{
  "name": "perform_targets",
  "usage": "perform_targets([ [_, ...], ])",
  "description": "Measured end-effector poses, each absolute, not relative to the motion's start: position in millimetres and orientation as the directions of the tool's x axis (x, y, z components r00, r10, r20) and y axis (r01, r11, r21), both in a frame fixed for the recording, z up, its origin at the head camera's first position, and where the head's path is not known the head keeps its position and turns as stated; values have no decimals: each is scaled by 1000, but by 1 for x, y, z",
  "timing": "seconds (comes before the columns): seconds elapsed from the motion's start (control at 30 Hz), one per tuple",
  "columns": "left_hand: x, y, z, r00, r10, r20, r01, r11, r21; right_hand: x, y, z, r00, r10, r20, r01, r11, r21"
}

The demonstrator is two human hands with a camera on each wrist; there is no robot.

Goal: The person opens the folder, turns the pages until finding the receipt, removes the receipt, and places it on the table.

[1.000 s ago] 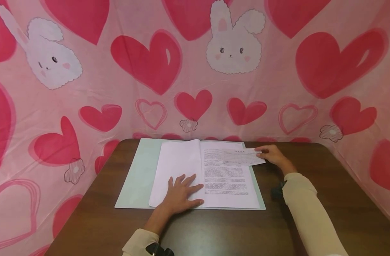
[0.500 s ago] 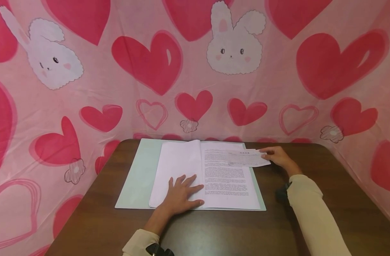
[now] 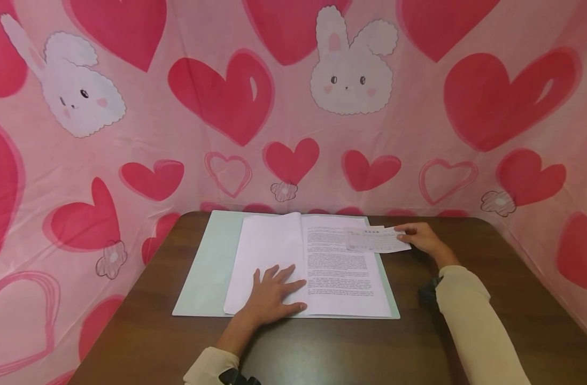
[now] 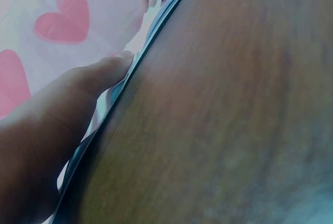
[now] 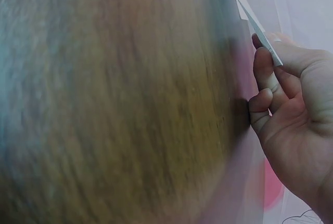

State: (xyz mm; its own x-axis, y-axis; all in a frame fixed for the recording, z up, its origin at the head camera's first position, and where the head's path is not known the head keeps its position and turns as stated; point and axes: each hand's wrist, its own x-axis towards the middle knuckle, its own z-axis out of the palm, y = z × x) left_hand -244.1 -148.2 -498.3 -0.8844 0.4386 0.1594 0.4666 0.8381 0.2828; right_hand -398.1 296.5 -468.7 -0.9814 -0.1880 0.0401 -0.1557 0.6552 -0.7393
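An open pale green folder lies on the brown table with white pages spread on it; the right page is printed, the left one blank. My left hand lies flat with fingers spread on the blank left page, near the fold; its thumb touches the paper's edge. My right hand pinches a small printed slip by its right end, over the printed page's top right corner. In the right wrist view the slip is held between thumb and fingers.
A pink cloth with red hearts and white bunnies hangs close behind and on both sides of the table. Bare table wood shows to the right of the folder and along the front edge.
My right hand has drawn the small slip a little to the right, off toward the page's edge. The left hand has stayed flat on the blank page.
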Motion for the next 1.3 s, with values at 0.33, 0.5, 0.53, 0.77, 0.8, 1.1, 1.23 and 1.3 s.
perform_targets([
  [0.33, -244, -148, -498, -885, 435, 163, 465, 835, 296, -395, 308, -470, -985, -172, 30, -140, 675, -725],
  [0.5, -244, -147, -497, -883, 438, 166, 469, 831, 299, -391, 317, -470, -986, -162, 27, -133, 691, -710],
  [0.53, -244, -147, -497, -883, 440, 165, 470, 831, 299, -390, 318, -470, -987, -161, 28, -133, 692, -709],
  [0.77, -244, -148, -498, -883, 439, 168, 470, 832, 296, -389, 324, -469, -987, -159, 17, -124, 692, -711],
  [0.8, -244, -148, -498, -883, 438, 169, 470, 832, 296, -389, 325, -469, -986, -163, 20, -129, 693, -709],
  [1.1, -244, -148, -499, -884, 439, 159, 467, 833, 297, -388, 332, -469, -985, -171, 36, -148, 698, -700],
  [1.23, -245, -149, -499, -884, 439, 163, 468, 833, 296, -387, 335, -468, -986, -167, 31, -142, 712, -687],
  [1.3, -245, -149, -499, -883, 439, 166, 470, 833, 293, -386, 337, -468, -987, -161, 28, -137, 720, -681],
])
